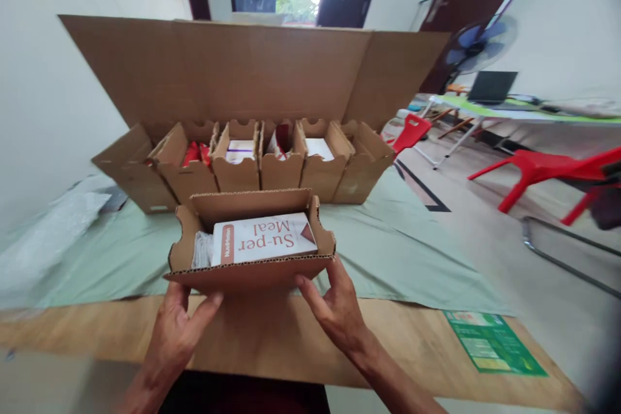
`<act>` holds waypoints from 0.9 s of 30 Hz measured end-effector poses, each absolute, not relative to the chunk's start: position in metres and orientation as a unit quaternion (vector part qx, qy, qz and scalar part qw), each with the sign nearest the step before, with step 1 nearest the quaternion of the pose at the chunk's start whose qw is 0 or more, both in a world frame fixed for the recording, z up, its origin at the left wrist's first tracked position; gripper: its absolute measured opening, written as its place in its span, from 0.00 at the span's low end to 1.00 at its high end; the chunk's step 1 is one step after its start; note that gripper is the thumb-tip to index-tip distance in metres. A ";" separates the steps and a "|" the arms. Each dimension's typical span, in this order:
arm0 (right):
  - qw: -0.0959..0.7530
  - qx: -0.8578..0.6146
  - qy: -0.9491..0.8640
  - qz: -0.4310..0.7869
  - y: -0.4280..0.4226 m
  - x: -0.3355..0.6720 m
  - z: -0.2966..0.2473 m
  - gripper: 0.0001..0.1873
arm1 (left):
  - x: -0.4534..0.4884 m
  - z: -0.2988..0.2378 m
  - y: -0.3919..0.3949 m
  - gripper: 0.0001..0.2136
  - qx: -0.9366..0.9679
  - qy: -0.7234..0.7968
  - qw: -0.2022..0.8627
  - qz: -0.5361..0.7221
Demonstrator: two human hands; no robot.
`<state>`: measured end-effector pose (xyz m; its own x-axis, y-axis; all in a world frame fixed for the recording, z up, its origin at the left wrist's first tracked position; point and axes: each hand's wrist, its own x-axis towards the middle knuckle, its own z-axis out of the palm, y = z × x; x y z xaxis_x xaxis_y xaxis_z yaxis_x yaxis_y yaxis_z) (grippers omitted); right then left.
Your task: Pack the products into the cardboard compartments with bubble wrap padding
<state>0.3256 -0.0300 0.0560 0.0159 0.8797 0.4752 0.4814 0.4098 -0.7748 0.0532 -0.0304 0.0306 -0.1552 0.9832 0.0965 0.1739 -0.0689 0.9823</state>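
A small open cardboard carton (252, 272) lies in front of me on the table. Inside it rests a white box printed "Su-per Meal" (264, 240) beside a clear plastic-wrapped item (202, 250). My left hand (177, 323) grips the carton's near left corner, thumb against its front flap. My right hand (334, 307) holds the near right corner, fingers curled on the front edge. Behind it stands a large open cardboard box (242, 77) with a row of several similar small cartons (272, 165) holding red and white packs.
A pale green cloth (388, 252) covers the far part of the wooden table (272, 336). A green leaflet (492, 341) lies at the table's right. Crumpled plastic (48, 233) lies at left. Red chairs (548, 171), a fan (478, 45) and another table stand at right.
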 end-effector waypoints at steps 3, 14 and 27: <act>0.504 -0.498 -0.675 0.205 -0.027 0.307 0.053 0.33 | 0.045 0.036 -0.033 0.37 0.508 0.549 0.373 0.549; 0.501 -0.533 -0.671 0.121 -0.052 0.301 0.049 0.31 | 0.041 0.047 -0.056 0.29 0.546 0.551 0.342 0.530; 0.549 -0.619 -0.543 0.147 -0.053 0.345 0.051 0.32 | 0.096 0.058 -0.026 0.36 0.598 0.448 0.397 0.533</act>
